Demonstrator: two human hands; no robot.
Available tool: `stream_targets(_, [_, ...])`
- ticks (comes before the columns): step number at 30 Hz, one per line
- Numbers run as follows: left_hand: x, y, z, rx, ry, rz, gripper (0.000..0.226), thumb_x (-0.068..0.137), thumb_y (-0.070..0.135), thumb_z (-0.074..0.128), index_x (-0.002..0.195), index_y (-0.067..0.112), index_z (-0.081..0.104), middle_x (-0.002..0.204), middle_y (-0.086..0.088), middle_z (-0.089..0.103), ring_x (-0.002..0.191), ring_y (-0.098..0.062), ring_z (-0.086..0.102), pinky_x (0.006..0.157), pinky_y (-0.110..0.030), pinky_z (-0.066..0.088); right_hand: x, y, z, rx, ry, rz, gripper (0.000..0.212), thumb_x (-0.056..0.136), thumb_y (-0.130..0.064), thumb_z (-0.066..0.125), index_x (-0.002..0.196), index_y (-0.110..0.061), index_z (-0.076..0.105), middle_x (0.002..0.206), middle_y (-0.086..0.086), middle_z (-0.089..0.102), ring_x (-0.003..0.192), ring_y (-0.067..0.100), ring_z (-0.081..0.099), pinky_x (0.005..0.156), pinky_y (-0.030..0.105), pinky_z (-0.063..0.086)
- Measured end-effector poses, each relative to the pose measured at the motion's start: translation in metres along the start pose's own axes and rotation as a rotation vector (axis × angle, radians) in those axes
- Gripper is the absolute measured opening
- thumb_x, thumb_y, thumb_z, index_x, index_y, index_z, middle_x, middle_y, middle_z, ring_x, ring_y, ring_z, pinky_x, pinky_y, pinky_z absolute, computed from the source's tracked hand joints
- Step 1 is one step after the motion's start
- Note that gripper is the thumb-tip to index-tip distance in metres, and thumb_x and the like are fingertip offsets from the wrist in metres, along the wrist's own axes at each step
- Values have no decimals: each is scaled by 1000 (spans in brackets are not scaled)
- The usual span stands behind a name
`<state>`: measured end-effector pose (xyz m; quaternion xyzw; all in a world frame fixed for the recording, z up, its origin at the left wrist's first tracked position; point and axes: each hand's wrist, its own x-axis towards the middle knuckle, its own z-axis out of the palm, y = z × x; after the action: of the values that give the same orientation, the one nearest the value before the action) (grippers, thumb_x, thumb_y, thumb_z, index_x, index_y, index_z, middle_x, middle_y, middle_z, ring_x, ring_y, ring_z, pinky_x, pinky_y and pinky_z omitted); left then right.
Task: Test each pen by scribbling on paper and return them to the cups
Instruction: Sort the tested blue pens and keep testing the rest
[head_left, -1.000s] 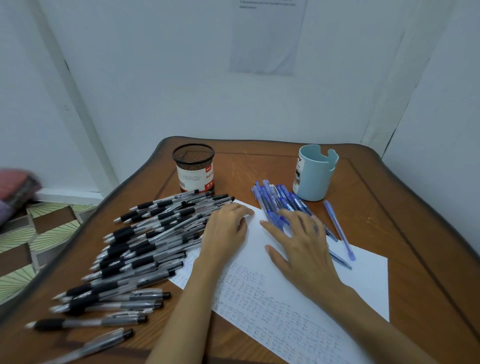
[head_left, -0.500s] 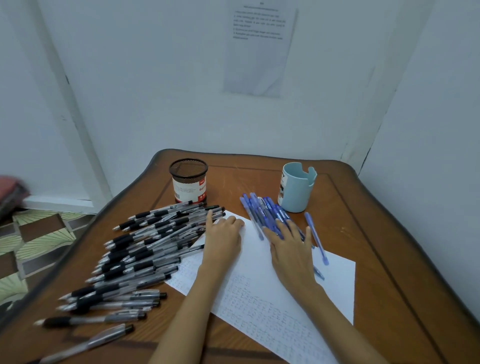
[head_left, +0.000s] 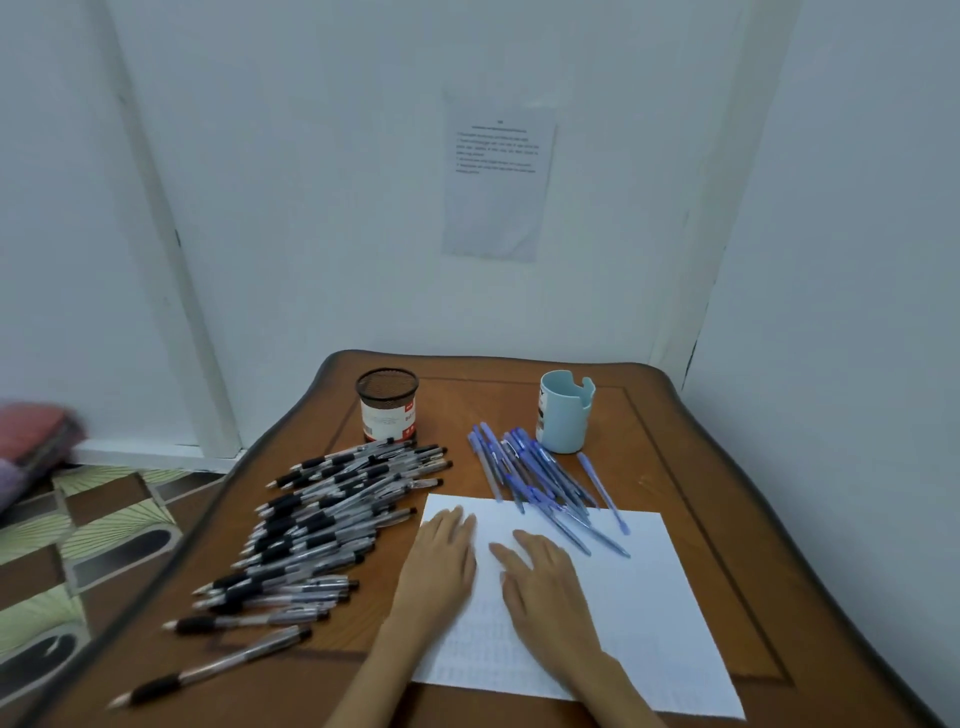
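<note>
Paper, both hands flat, grip empty

We have drawn both hands back along the paper: left hand off the black pens, right hand clear of the blue pens. Our view has tilted upward.

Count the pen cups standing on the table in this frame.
2. A black mesh metal cup with a red-and-white label stands at the back left, behind the black pens. A light blue plastic cup with a notched rim stands at the back right, behind the blue pens. Neither is hidden.
</note>
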<state>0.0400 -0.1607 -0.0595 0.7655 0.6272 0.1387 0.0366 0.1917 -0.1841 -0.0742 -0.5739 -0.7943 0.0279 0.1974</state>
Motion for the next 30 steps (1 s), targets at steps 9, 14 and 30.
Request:
stream_targets(9, [-53,0,-5,-22,4,-34,66,92,43,-5,151,20,13,159,2,8,146,-10,1,112,-19,-6,-35,-23,-16,-24,-123,0,63,90,-47,3,139,-39,41,152,-4,31,140,17,28,114,36,12])
stream_targets(14, [-65,2,-10,-59,-1,-29,49,103,29,15,151,21,11,159,3,3,145,-10,-2,113,-21,-7,-15,18,-29,-108,13,222,64,74,-60,57,127,-26,57,136,18,51,125,37,45,91,61,37])
stream_targets(30, [-34,-3,-7,-60,-42,5,50,102,36,17,151,26,10,159,3,-4,145,-11,-9,115,-29,-8,67,45,-15,84,-122,227,66,100,-41,36,151,-11,5,159,11,1,146,27,-5,117,35,11])
